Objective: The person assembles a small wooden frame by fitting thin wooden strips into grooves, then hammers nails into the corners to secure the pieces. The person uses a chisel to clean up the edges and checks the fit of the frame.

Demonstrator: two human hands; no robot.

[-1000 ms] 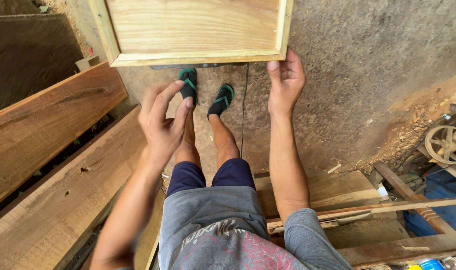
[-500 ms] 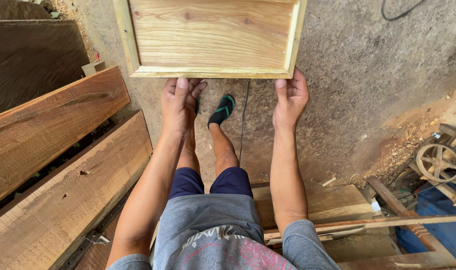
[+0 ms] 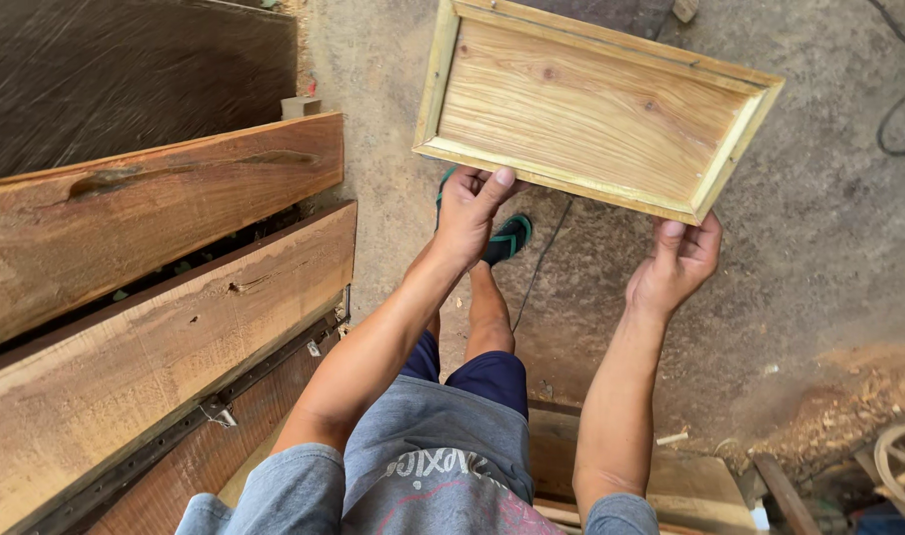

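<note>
- Both hands now grip the near long edge of the framed wooden panel (image 3: 591, 109); a second ago they hung free below it, fingers spread and touching nothing
- The left hand (image 3: 469, 210) clamps the edge near the panel's left corner, thumb up on the rim
- The right hand (image 3: 677, 266) clamps the same edge at the right corner, fingers curled under and thumb on the frame
- The panel has swung: earlier it lay square across the top of the view, now it sits tilted, right end lower, held up in the air above the dusty floor (image 3: 819, 258)
- That shift reads as the panel being lifted and carried by the person, its weight now fully in the hands
- A foot in a green sandal (image 3: 509, 238) shows beneath the panel, beside a thin dark cable (image 3: 537, 272)
- Thick rough planks (image 3: 155, 297) are stacked to the left, well apart from the panel
</note>
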